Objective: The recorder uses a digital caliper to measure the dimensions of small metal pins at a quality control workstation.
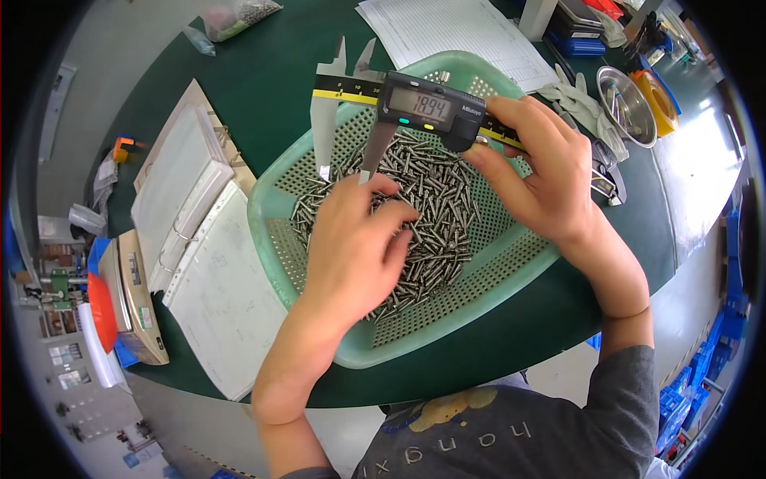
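My right hand [550, 168] is closed around the right end of a digital caliper [456, 118], thumb below and fingers above the beam. The caliper's jaws stand apart over a pale green perforated plastic basket [479, 317], and I see no part between them. Inside the basket lies a heap of small, slim metal pins [437, 195]. My left hand [347, 247] hovers over the heap just below the jaw tips. Its fingers are loosely bent and apart, with nothing visible in them; the undersides of the fingers are hidden.
On the left are an open ring binder [211, 295] and a beige scale [142, 299]. Behind the basket lie printed sheets [455, 36] and a bag of small parts [238, 17]. At the right are a metal bowl [636, 120], a yellow tape roll [658, 100] and white gloves [586, 108].
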`<state>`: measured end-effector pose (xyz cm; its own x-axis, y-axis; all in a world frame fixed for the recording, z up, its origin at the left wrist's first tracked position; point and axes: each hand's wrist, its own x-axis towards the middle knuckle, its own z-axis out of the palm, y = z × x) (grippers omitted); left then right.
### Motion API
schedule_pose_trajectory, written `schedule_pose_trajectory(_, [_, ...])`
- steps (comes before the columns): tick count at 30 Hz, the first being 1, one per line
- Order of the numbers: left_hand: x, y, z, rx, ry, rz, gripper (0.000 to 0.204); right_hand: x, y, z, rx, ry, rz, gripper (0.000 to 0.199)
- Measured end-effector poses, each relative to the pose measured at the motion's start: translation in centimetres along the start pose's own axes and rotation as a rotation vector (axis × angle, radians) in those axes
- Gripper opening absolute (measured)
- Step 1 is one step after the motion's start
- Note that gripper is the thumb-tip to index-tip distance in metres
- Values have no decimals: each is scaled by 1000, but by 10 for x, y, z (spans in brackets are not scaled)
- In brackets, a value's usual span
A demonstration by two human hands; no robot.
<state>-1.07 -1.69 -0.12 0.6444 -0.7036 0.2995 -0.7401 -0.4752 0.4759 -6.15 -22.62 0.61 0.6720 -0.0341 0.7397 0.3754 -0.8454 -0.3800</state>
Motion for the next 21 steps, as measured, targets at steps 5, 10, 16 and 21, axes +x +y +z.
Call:
schedule_pose_trajectory(5, [3, 0, 10, 218, -137, 364, 17, -1, -1, 1, 33, 13, -11, 31])
schedule_pose_trajectory(10, [6, 1, 11, 252, -119, 361, 13, 1, -2, 0, 26, -7, 18, 32])
schedule_pose_trajectory(16, [-2, -2, -6, -715, 208, -211, 10, 2, -3, -2, 37, 46, -6, 33])
schedule_pose_trajectory(21, [-7, -8, -13, -1094, 328, -277, 24, 3, -6, -4, 60, 26, 10, 34])
